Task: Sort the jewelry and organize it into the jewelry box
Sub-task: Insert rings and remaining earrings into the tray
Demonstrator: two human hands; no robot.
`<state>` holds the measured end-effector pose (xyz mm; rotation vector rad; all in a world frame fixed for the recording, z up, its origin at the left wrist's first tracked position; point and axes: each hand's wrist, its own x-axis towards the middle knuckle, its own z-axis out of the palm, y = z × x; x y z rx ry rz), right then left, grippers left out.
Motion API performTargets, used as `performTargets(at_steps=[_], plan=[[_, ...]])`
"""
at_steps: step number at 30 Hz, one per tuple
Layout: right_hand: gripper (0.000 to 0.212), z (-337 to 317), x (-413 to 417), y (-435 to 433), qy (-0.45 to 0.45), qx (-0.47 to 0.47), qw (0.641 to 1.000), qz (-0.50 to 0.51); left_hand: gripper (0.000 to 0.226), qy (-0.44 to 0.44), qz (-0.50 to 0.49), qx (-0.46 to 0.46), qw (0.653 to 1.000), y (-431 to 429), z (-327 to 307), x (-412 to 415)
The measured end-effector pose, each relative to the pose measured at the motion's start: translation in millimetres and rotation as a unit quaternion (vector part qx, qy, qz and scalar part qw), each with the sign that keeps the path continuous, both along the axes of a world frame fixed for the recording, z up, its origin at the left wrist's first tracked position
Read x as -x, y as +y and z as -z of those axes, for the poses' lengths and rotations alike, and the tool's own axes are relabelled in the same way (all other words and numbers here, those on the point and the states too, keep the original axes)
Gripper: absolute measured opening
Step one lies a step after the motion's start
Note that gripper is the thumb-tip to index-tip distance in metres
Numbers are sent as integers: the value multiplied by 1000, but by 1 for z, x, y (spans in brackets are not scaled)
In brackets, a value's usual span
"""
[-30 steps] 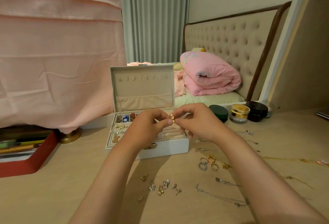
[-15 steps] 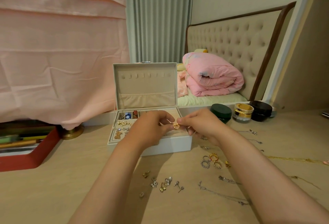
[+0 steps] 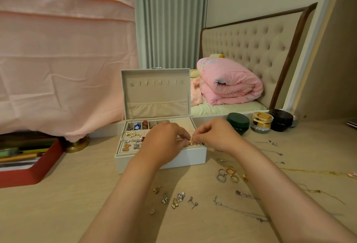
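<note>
A white jewelry box stands with its lid up on the wooden table, its left compartments holding several small pieces. My left hand and my right hand meet over the box's right section, both pinching a small gold ring just above the padded rows. Loose earrings lie on the table in front of the box. A cluster of rings lies to the right, with thin chains beyond my right forearm.
Three jars, dark green, gold and black, stand behind the box at the right. A red tray with books sits at the left edge beside a brass base. A bed with a pink quilt lies beyond the table.
Both hands have lowered with the gold ring from above the box down to its right section. The camera has tipped slightly, so the box sits lower in view.
</note>
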<state>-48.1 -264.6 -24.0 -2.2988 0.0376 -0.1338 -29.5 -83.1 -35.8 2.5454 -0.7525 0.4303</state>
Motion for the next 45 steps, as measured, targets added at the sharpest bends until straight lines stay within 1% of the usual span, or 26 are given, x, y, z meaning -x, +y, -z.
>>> performTargets(at_steps=[2, 7, 9, 11, 15, 16, 20, 22, 25, 27, 28, 30, 32, 35, 37, 39, 42, 45], plan=[[13, -1, 1, -3, -5, 31, 999, -18, 16, 2, 8, -6, 1000, -1, 0, 1], [8, -10, 7, -6, 0, 86, 995, -51, 17, 13, 12, -11, 1000, -5, 0, 2], [5, -19, 11, -13, 8, 134, 990, -41, 16, 8, 8, -12, 1000, -5, -2, 4], [3, -31, 16, -26, 25, 212, 977, -23, 16, -3, 8, -20, 1000, -5, -2, 6], [14, -39, 26, -37, 141, 352, 925, -25, 19, 5, 10, -31, 999, -7, -3, 9], [19, -37, 27, -37, 165, 368, 915, -27, 20, 5, 7, -34, 999, -7, -4, 9], [37, -24, 30, -31, 229, 370, 900, -36, 25, -16, 2, -36, 999, -10, -5, 11], [37, -19, 30, -27, 229, 393, 890, -31, 26, -25, 11, -26, 999, -12, -6, 13], [33, -16, 30, -25, 215, 407, 888, -24, 22, -34, 18, -16, 999, -15, -7, 15], [27, -17, 30, -26, 208, 386, 898, -28, 19, -26, 23, -3, 999, -16, -7, 16], [21, -20, 30, -27, 186, 370, 910, -26, 17, -14, 27, 12, 999, -17, -7, 16], [4, -30, 30, -29, 93, 335, 938, -3, 16, 33, 37, 69, 996, -20, -9, 18], [7, -38, 30, -26, -11, 263, 965, 14, 17, 93, 53, 147, 983, -23, -11, 19], [12, -40, 29, -15, -94, 118, 989, -9, 11, 141, 58, 251, 956, -23, -14, 19], [12, -37, 27, -9, -120, 25, 992, -15, 11, 146, 42, 305, 940, -20, -17, 17], [13, -34, 22, -6, -127, -54, 990, -21, 10, 156, 30, 346, 925, -15, -19, 16], [11, -30, 13, -2, -120, -89, 988, -43, 9, 171, 23, 379, 909, -10, -19, 14], [11, -26, 6, -1, -117, -91, 988, -47, 10, 158, 9, 368, 916, -8, -15, 9]])
